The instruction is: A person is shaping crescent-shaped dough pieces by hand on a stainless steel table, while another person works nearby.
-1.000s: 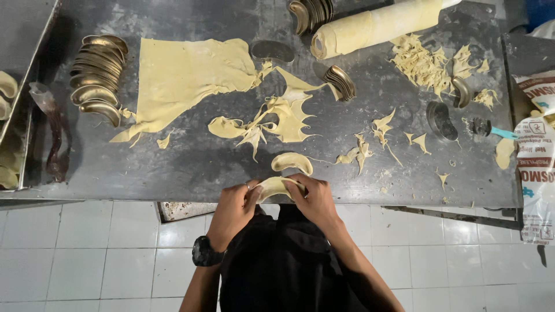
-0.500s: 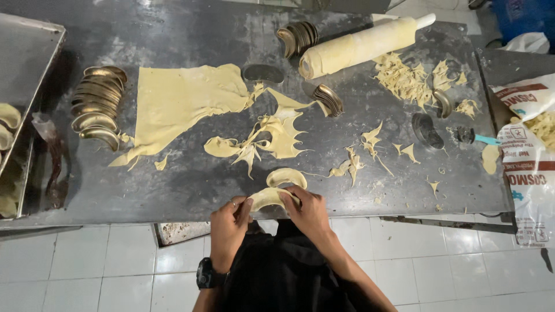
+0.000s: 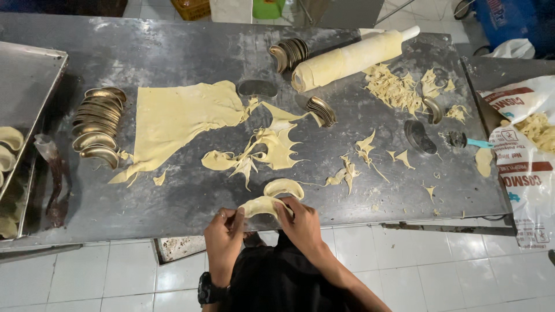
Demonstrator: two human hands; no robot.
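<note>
Head view: two hands pinch one curved piece of dough at the near edge of a steel table.

The left hand (image 3: pixel 224 238) grips the left end of the dough piece (image 3: pixel 261 205), the right hand (image 3: pixel 300 222) its right end, fingers closed on it. A second filled mould (image 3: pixel 283 188) lies just beyond; the dough sheet (image 3: pixel 179 118), stacked moulds (image 3: pixel 95 124) and rolling pin (image 3: pixel 347 59) lie farther back on the table (image 3: pixel 173 52).

Dark metal surface (image 3: pixel 173 52), floured and scuffed. On it: torn dough sheet (image 3: pixel 179 118) left of centre, ragged dough offcuts (image 3: pixel 272 144) mid, a shaped dough crescent (image 3: pixel 283 187) near the front edge, row of metal moulds (image 3: pixel 95 124) at left, two more mould stacks (image 3: pixel 292 53) (image 3: pixel 321 110) up top, dough-wrapped rolling pin (image 3: pixel 347 59), scrap pile (image 3: pixel 399 89) at right, dark cutter (image 3: pixel 420 136), metal tray (image 3: pixel 26 86) far left.
</note>
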